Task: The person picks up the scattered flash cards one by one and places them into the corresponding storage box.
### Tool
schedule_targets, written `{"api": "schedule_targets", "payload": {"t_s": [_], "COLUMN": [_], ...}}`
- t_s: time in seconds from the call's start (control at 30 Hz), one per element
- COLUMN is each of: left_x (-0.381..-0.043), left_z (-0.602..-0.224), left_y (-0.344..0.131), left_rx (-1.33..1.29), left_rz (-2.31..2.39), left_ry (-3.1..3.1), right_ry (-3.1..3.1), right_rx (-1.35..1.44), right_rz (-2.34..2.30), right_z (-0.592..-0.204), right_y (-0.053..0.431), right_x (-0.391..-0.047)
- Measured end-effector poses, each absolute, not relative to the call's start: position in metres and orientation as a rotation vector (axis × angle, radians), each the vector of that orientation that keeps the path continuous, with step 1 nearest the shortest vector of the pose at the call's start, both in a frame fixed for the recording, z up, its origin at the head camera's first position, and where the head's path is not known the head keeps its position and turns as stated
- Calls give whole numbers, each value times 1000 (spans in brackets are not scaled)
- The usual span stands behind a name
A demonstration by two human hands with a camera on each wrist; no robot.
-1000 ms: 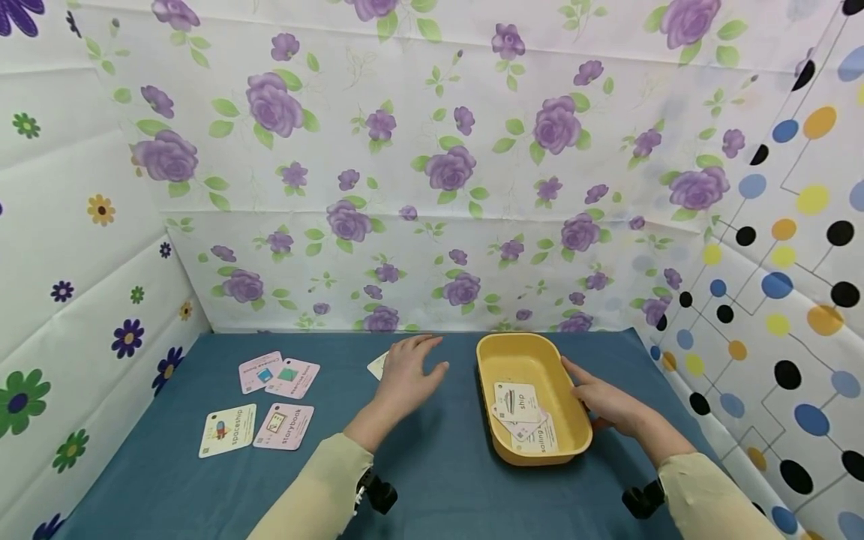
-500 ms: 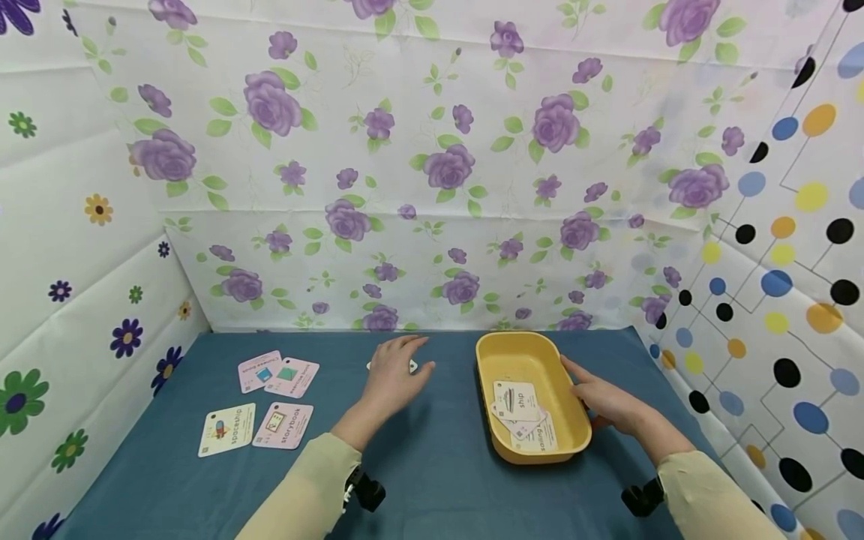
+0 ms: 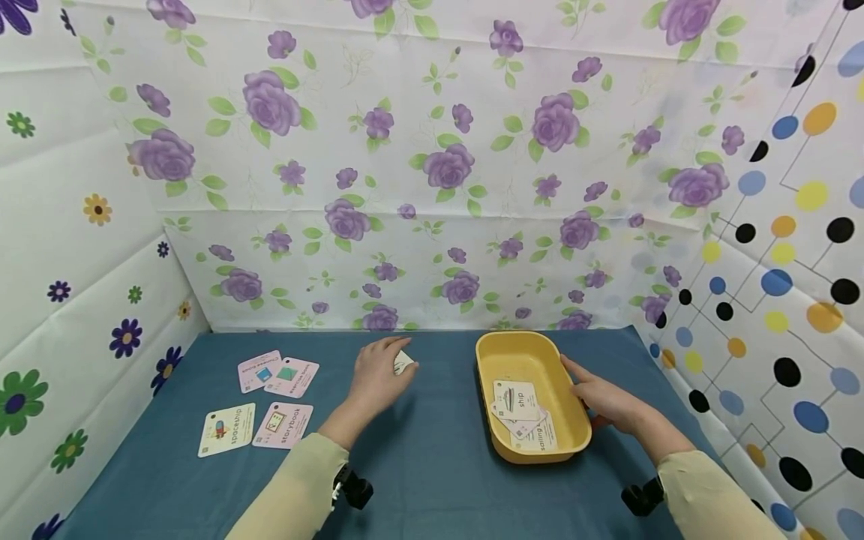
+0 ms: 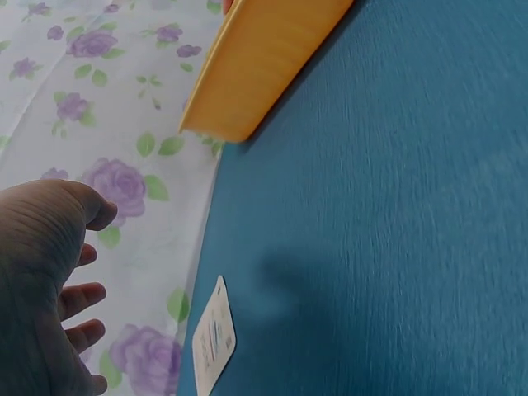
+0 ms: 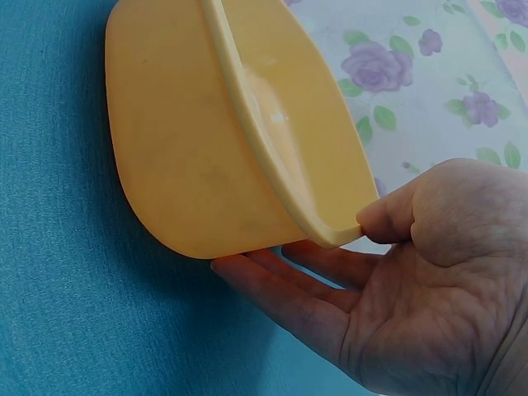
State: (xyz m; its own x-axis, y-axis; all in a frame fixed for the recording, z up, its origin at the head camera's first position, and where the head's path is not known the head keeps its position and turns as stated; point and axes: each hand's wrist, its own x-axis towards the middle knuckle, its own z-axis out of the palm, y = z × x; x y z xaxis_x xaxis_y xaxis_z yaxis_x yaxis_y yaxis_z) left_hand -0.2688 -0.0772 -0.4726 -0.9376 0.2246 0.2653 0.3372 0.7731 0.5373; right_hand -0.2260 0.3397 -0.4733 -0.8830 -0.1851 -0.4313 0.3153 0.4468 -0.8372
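My left hand [image 3: 374, 379] hovers over the back middle of the table, fingers loosely bent and holding nothing. Partly hidden behind it in the head view is a white card [image 3: 403, 363]; the left wrist view shows this card [image 4: 214, 340] flat on the cloth, apart from the fingers. At the right, a yellow plastic basin [image 3: 518, 361] contains several picture cards, with a "ship" card [image 3: 516, 400] on top. My right hand [image 3: 610, 405] grips the basin's right side, thumb on the rim and fingers against the outer wall, as the right wrist view shows.
On the left lie a "spaceship" card [image 3: 227, 430], a pink "storybook" card [image 3: 283, 425] and two overlapping pink cards, one with a green picture [image 3: 292, 377]. Blue cloth [image 3: 432, 480] covers the table. Patterned fabric walls [image 3: 418, 150] enclose its back and sides.
My left hand has moved left across the white card, which now shows at its thumb side. The right hand and the basin stay put.
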Motion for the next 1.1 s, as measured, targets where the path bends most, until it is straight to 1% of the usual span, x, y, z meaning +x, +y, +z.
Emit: {"api": "schedule_targets", "payload": {"t_s": [0.67,1.1], "left_x": [-274,-278], "left_z": [-480,-495], "left_y": [-100,-113], "left_rx": [-369,-294], "left_rz": [-829,-806], "left_ry": [-2824,-2884], "right_ry": [2248,2247], "right_rx": [130,111], "right_rz": [-1442,-1438], "right_z": [-471,-471], "right_y": [338,338], "right_x": [-225,-225]}}
